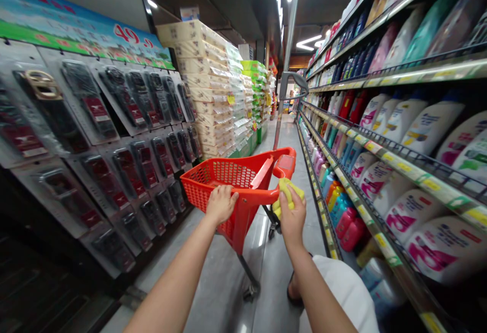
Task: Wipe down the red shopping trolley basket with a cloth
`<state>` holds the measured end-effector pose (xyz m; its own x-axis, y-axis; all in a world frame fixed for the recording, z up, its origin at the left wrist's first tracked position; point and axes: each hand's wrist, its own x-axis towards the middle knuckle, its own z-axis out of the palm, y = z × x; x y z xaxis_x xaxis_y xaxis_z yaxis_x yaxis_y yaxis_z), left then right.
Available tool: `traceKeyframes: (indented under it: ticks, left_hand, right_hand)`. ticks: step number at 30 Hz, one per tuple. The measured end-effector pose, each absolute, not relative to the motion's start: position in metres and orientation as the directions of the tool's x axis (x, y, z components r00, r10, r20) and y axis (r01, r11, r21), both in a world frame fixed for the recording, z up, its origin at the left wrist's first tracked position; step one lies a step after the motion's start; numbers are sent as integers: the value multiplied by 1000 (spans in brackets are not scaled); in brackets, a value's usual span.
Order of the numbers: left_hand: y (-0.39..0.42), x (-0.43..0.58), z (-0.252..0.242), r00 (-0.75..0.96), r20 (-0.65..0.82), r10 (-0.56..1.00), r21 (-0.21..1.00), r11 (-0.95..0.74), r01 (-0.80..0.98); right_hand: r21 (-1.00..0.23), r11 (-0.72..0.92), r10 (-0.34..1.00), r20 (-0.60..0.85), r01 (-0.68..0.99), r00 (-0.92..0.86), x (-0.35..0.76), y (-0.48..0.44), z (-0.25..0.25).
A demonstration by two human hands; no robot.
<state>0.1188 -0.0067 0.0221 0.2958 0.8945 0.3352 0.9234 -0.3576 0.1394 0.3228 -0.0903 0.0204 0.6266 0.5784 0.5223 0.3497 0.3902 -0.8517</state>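
A red plastic shopping cart stands in front of me in the aisle, its perforated basket tilted in my view. My left hand rests over the basket's near rim, fingers curled over the edge. A yellow cloth is bunched in my right hand, which presses it against the cart's red handle near the right end. Part of the cloth is covered by my fingers. From behind the handle rises a grey metal pole with a dark grey loop-shaped piece on it.
Shelves of shampoo bottles line the right side closely. On the left, packaged belts hang on a rack under a price banner. Stacked packs stand beyond it. Grey floor tiles run down the aisle.
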Motion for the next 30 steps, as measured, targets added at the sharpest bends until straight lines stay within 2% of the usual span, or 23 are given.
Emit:
traceKeyframes:
  ticks: [5,15,20,22,24,27,30]
  left_hand:
    - [-18,133,31,263,331,906,104,-312,944]
    - [-37,168,33,238,372,897,90,-290,953]
    - [-37,156,35,376,351,858,74,-425,902]
    - [-32,139,37,463,322,825,102,-517,850]
    - [-25,117,37,456,312,833,135,-514,847]
    - [-19,89,30,411,232,881,124,-446,886]
    - [-22,80,21,403,121,907,186,-419,889]
  right_hand:
    - [-825,348,580,562,445,589,316,-107,11]
    - [-810,312,534,582,497,613,381,-63,20]
    - [-825,208,547,544,526,636,397,-45,33]
    - [-825,160,542,533,543,650,393,-42,37]
    - [-815,121,545,532,567,648,381,-44,36]
    - [-770,67,611,534,635,584,347,-53,20]
    - [-661,115,724,567,742,393,318,-60,-3]
